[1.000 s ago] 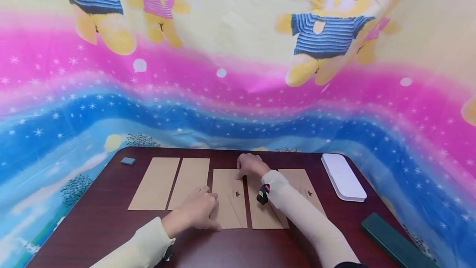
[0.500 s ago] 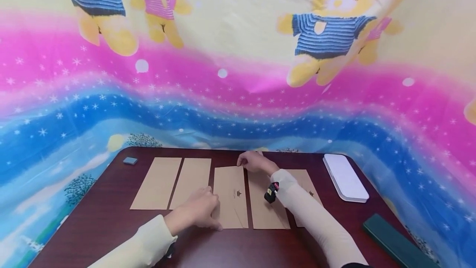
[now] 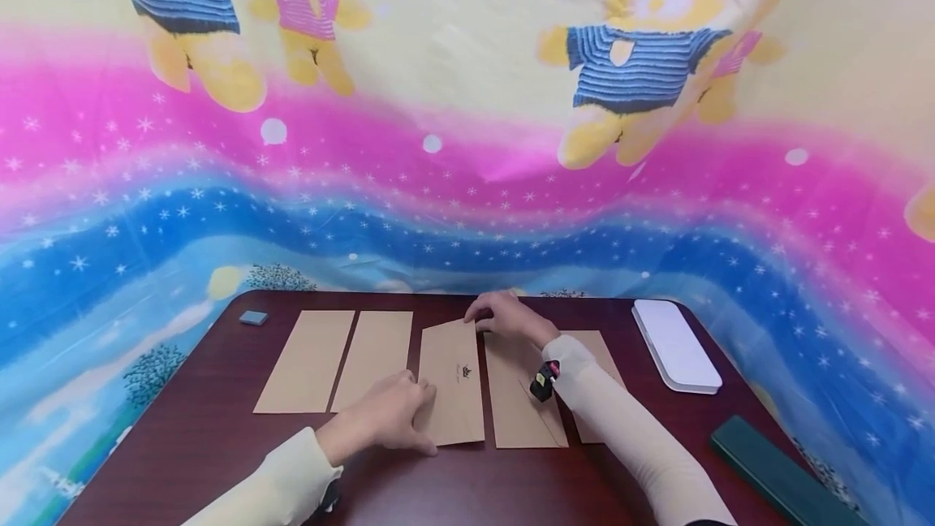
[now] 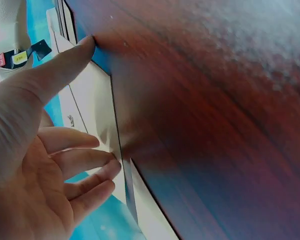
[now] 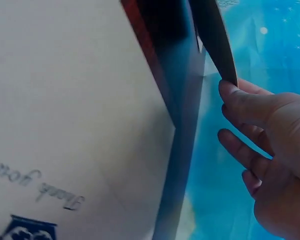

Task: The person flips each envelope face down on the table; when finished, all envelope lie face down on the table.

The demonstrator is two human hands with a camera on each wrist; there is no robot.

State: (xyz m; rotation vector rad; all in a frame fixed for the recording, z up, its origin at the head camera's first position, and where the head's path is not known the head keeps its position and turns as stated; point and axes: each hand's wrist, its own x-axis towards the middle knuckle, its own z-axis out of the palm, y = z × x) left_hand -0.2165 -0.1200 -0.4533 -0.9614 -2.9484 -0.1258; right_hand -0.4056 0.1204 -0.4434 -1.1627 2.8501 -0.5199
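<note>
Several brown paper envelopes lie side by side across the table. My right hand (image 3: 510,319) pinches the far right corner of the middle envelope (image 3: 451,396), which bears a small crown print and is lifted at that end. The right wrist view shows the thumb and index finger on the raised corner of this envelope (image 5: 217,42), other fingers loosely bent. My left hand (image 3: 387,412) is at the middle envelope's near left side, thumb stretched out and fingers apart in the left wrist view. It hides part of that envelope and the near corner of the envelope (image 3: 376,355) beside it.
A plain envelope (image 3: 307,360) lies far left, with a small blue-grey block (image 3: 253,318) behind it. Two more envelopes, one an envelope (image 3: 514,412) under my right forearm, lie right of the middle. A white case (image 3: 675,347) and dark green case (image 3: 782,469) are at right.
My right hand took the middle envelope's far right corner and raised it, tilting the envelope up. The right wrist shifted slightly right. My left hand has stayed almost in place.
</note>
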